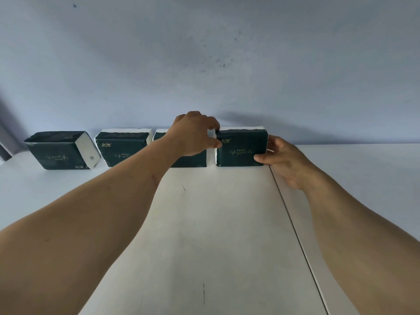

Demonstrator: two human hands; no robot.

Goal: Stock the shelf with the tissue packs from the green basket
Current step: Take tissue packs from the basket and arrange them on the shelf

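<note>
Tissue pack [241, 147] | gripped by both hands' fingers [261, 158] | third pack [188, 160] mostly hidden, seemingly upright

Four dark green tissue packs in a row at the back of your white shelf [227, 223].

Your rightmost pack [241, 147] stands upright against the wall, gold script facing you, white tissue showing along its top edge. Beside it, a narrow gap apart, the third pack [188, 161] is mostly hidden. The second pack [122, 147] stands upright too. The leftmost pack [59, 151] sits turned, its white end facing right, its print upside down.
</note>
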